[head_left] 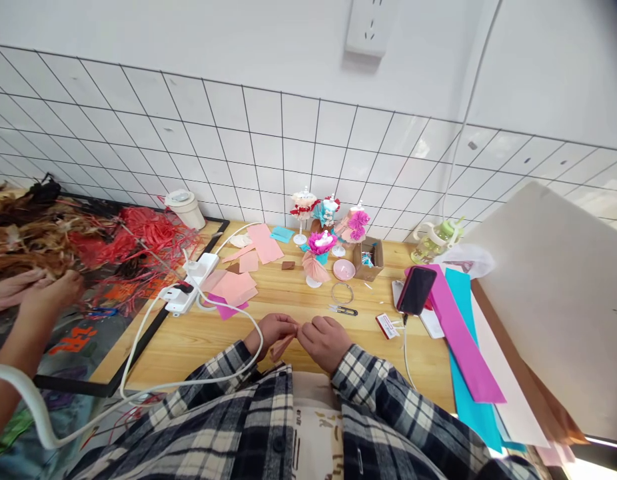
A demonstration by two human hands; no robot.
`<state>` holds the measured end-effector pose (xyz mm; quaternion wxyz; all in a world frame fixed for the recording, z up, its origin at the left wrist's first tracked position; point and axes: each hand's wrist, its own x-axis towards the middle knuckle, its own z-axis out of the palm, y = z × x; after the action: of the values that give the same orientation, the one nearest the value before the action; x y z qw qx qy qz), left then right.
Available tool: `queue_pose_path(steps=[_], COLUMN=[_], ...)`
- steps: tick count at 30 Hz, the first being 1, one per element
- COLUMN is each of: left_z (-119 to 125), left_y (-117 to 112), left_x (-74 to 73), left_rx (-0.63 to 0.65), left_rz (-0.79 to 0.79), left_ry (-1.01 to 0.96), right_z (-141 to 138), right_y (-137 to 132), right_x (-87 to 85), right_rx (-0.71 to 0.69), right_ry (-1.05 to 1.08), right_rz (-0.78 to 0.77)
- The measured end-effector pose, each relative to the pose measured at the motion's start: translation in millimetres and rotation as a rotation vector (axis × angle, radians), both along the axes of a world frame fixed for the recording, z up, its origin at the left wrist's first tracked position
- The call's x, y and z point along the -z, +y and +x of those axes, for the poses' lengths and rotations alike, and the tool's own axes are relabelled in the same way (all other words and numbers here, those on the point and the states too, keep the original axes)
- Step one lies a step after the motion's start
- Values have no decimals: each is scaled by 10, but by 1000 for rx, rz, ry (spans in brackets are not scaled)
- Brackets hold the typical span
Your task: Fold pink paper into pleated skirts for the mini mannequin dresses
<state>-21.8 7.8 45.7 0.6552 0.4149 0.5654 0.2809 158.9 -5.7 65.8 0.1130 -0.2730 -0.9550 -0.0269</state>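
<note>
Close to my body, at the table's front edge, a folded piece of tan-pink crepe paper (281, 349) is pinched in my left hand (272, 331). My right hand (325, 341) is closed, its fingertips meeting those of the left at the paper's upper end. What the right fingers grip there is mostly hidden. Beyond the hands lie thread snips (344, 310) and a wire ring (342, 293). Small white dress-form stands wearing crepe paper dresses, one with a magenta top (322, 243), stand near the wall. Cut pink paper pieces (236, 287) lie to the left.
A white power strip (192, 283) and its cable run along the left, the cable crossing over my left sleeve. At right are a phone (419, 290), a magenta paper strip (466, 333) and a bottle (436, 241). Another person's hands (43, 293) work among fibres at far left.
</note>
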Motion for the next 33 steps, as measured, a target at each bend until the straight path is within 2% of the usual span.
queue_pose_path(steps=[2,3,6,7,10,13,16,21,25,27,29,31,33], left_z=[-23,-29,-10,9,71,87,58,32,22,-3,-31,-41,-24], left_y=[9,10,-9,-20,-52,-67,-73,-103,-107,-85,-57,-37,-38], left_x=[-31,-52,-114,-130,-169,-211,-241,-221,-198,-208,-231,-257,-278], left_rx=[-12,-9,19,29,29,22,23,94,163,135,117,188,252], left_rz=[-56,-85,-165,-183,-221,-248,-262,-343,-451,-362,-212,-77,1], left_ry=[-128,-184,-314,-343,-442,-533,-528,-588,-575,-457,-316,-189,-101], right_z=[78,101,91,69,5,-12,10,22,21,42,74,103,122], right_y=[-23,-31,-25,-13,35,69,78,66,69,86,105,117,115], right_x=[-8,-19,-54,-61,-58,-22,20,45,78,123,172,199,190], right_rx=[1,51,291,328,333,397,433,344,281,329,437,539,565], right_ry=[124,208,497,570,690,788,880,1042,1086,1080,1045,994,991], right_rz=[-22,-62,-307,-418,-708,-915,-1073,-1298,-1281,-1246,-1188,-1123,-1133])
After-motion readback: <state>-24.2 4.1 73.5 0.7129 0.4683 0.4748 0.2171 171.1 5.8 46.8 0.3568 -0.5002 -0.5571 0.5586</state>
